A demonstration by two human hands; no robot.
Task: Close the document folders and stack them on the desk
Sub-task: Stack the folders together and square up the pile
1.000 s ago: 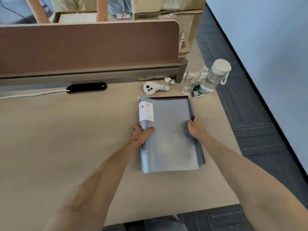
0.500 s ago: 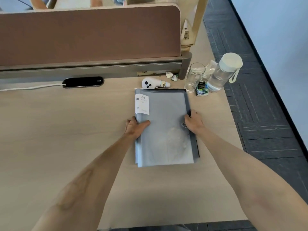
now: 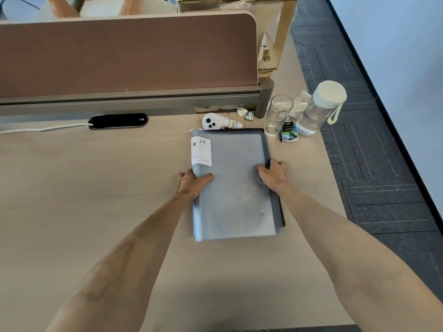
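Observation:
A grey translucent document folder (image 3: 236, 188) lies closed on top of a darker folder (image 3: 281, 213), whose edge shows along the right and far sides. The stack rests flat on the wooden desk (image 3: 96, 188), right of centre. A white label reading "20" sits at the top folder's far-left corner. My left hand (image 3: 193, 184) grips the stack's left spine edge, thumb on the cover. My right hand (image 3: 273, 174) holds the right edge, fingers curled around it.
Just beyond the folders lie a white controller (image 3: 220, 122), an empty glass (image 3: 278, 115), a small dark packet (image 3: 288, 133) and a clear water bottle (image 3: 318, 109). A brown partition (image 3: 127, 53) and a black cable port (image 3: 117, 121) line the back. The desk's right edge and dark carpet are close by.
The view has shifted a little, and the stack sits slightly nearer the items at the back. Both hands keep the same grip on the folder edges.

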